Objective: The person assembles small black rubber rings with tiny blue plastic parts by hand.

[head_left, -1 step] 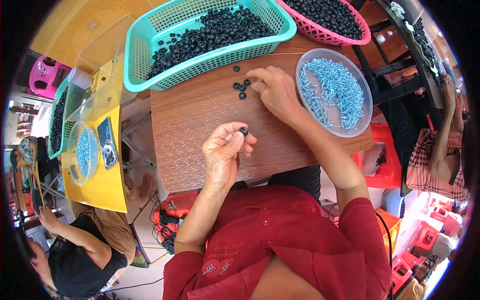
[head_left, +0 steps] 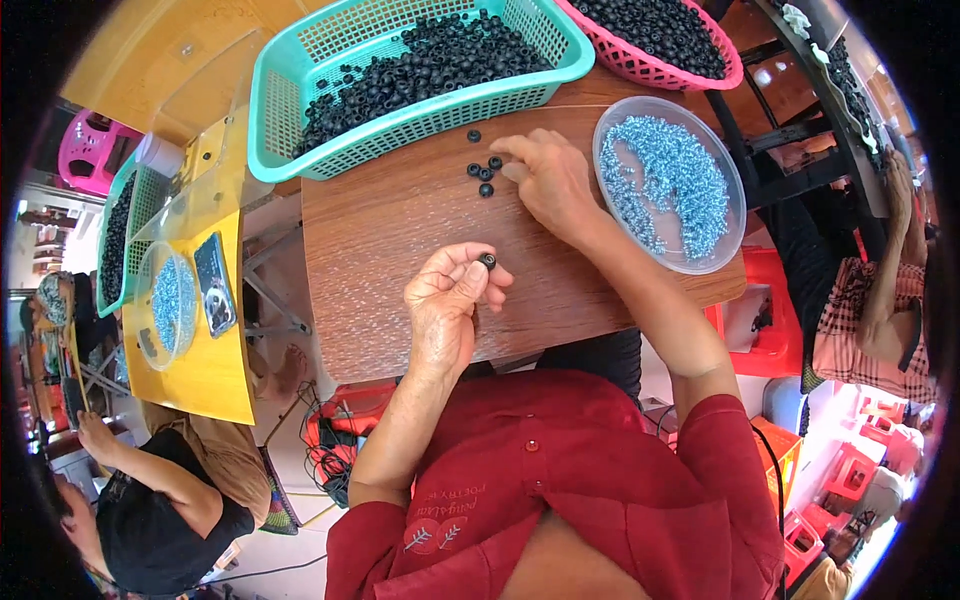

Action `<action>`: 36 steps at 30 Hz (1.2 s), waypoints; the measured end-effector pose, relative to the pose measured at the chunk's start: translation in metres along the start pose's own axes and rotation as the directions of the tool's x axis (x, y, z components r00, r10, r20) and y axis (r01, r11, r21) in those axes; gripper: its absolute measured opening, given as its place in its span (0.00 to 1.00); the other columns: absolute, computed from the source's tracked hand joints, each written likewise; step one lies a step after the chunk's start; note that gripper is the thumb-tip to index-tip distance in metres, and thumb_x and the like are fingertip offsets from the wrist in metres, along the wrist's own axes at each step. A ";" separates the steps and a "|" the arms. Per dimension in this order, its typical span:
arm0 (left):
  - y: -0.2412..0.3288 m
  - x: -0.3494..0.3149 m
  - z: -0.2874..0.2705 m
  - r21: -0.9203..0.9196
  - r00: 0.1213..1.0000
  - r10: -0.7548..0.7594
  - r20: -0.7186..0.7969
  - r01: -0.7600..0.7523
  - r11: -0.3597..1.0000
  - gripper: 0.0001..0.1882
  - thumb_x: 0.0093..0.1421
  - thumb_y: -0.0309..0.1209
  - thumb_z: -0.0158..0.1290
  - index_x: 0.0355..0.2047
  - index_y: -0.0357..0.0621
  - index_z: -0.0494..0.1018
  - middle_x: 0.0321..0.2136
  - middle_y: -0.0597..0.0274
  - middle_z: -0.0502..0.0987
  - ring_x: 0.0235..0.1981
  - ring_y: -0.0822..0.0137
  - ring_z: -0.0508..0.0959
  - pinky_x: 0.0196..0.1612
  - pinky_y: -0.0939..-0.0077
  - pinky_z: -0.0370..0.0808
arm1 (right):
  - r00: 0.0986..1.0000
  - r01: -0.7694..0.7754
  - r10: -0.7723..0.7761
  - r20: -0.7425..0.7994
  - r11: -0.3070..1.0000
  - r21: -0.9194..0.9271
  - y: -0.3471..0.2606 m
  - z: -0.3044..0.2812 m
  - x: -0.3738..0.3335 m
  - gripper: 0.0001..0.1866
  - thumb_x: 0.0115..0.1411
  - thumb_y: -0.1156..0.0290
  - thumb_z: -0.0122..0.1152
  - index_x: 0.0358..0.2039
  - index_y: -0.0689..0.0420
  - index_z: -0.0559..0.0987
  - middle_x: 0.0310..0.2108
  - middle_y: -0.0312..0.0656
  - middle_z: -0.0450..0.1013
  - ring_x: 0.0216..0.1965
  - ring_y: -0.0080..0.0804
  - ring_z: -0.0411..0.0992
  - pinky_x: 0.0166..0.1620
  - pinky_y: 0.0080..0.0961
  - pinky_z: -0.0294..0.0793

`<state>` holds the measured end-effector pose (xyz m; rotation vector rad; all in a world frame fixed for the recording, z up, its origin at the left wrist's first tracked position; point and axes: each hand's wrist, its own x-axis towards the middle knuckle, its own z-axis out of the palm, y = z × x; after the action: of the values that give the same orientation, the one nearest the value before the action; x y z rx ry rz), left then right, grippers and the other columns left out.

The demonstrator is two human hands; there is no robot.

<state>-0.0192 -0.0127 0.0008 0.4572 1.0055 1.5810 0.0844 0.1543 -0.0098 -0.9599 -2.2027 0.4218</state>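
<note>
My left hand (head_left: pixel 447 300) is closed, pinching a small round black ring-like piece (head_left: pixel 488 261) between thumb and forefinger above the near half of the brown table (head_left: pixel 390 230). Beyond it, my right hand (head_left: pixel 553 180) reaches over the tabletop, its forefinger and thumb apart beside several loose black pieces (head_left: pixel 486 190) of the same kind; whether a fingertip touches the nearest one I cannot tell. Right of that hand stands a round clear tub (head_left: pixel 734 225) with many tiny shiny light-blue pieces (head_left: pixel 690 195) in it.
A turquoise mesh basket (head_left: pixel 420 125) of black pieces lies across the table's far edge. A pink basket (head_left: pixel 655 75) holds more. To the left, a yellow table (head_left: pixel 195 390) carries a phone (head_left: pixel 214 285) and another clear tub (head_left: pixel 180 345). Other people sit on both sides.
</note>
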 end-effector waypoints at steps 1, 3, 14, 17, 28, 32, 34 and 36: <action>-0.001 0.000 -0.002 -0.001 1.000 -0.001 -0.003 0.001 1.000 0.10 0.60 0.25 0.52 0.40 0.31 0.71 0.28 0.50 0.77 0.22 0.68 0.75 0.27 0.77 0.73 | 1.000 0.020 -0.020 0.014 0.998 -0.053 0.000 0.003 0.001 0.12 0.48 0.75 0.63 0.36 0.53 0.81 0.25 0.44 0.71 0.33 0.42 0.70 0.36 0.36 0.70; -0.002 0.002 -0.004 -0.020 1.000 0.000 0.018 0.000 1.000 0.10 0.61 0.26 0.52 0.40 0.33 0.71 0.28 0.52 0.78 0.23 0.72 0.75 0.26 0.81 0.71 | 0.999 0.042 -0.039 0.027 0.993 -0.110 0.000 0.008 0.002 0.13 0.47 0.74 0.63 0.36 0.51 0.81 0.26 0.44 0.70 0.34 0.45 0.69 0.37 0.39 0.70; -0.005 0.014 -0.007 -0.084 0.998 -0.048 0.035 0.051 0.995 0.10 0.59 0.25 0.53 0.39 0.31 0.71 0.27 0.50 0.77 0.22 0.67 0.75 0.26 0.76 0.73 | 0.986 0.056 -0.041 0.159 0.994 -0.091 -0.002 -0.005 -0.010 0.09 0.48 0.75 0.60 0.33 0.53 0.81 0.28 0.44 0.70 0.35 0.44 0.69 0.35 0.38 0.69; -0.001 0.012 -0.006 -0.068 0.998 -0.051 0.042 0.054 0.996 0.10 0.60 0.25 0.52 0.39 0.32 0.71 0.27 0.51 0.78 0.22 0.69 0.75 0.26 0.78 0.72 | 0.993 0.097 -0.084 0.087 0.983 -0.155 -0.008 -0.003 0.004 0.10 0.48 0.77 0.58 0.33 0.53 0.81 0.28 0.44 0.69 0.34 0.44 0.68 0.35 0.39 0.69; 0.030 0.050 -0.011 0.005 0.970 -0.139 0.197 0.141 0.990 0.09 0.60 0.25 0.52 0.40 0.35 0.72 0.27 0.54 0.78 0.23 0.71 0.75 0.28 0.81 0.72 | 0.962 0.231 -0.220 0.163 0.971 -0.054 -0.033 -0.046 0.031 0.07 0.43 0.78 0.59 0.27 0.57 0.79 0.25 0.44 0.71 0.32 0.44 0.70 0.34 0.38 0.71; 0.031 0.065 -0.025 0.032 0.932 -0.203 0.302 0.202 0.979 0.09 0.59 0.26 0.53 0.39 0.35 0.73 0.28 0.54 0.79 0.24 0.72 0.76 0.29 0.82 0.72 | 0.971 0.213 -0.224 0.080 0.969 0.128 -0.044 -0.067 0.087 0.04 0.50 0.76 0.63 0.28 0.62 0.81 0.25 0.44 0.77 0.26 0.32 0.74 0.31 0.22 0.72; 0.025 0.070 -0.030 0.049 0.920 -0.195 0.341 0.190 0.981 0.09 0.59 0.26 0.53 0.39 0.35 0.73 0.28 0.55 0.79 0.25 0.72 0.76 0.30 0.82 0.73 | 0.980 0.092 -0.132 0.149 0.964 0.250 -0.040 -0.061 0.123 0.05 0.50 0.77 0.62 0.28 0.63 0.80 0.24 0.41 0.76 0.25 0.28 0.73 0.29 0.22 0.71; 0.024 0.074 -0.032 0.046 0.879 -0.208 0.429 0.209 0.977 0.09 0.59 0.26 0.53 0.39 0.36 0.73 0.29 0.56 0.79 0.27 0.73 0.77 0.32 0.82 0.74 | 0.964 -0.123 0.024 0.265 0.924 0.363 -0.031 -0.051 0.163 0.05 0.47 0.77 0.61 0.26 0.64 0.80 0.22 0.42 0.76 0.25 0.25 0.73 0.30 0.23 0.72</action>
<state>-0.0783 0.0454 -0.0148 0.6437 0.6842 1.2139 0.0242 0.2547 0.1178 -0.8126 -2.1966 1.0167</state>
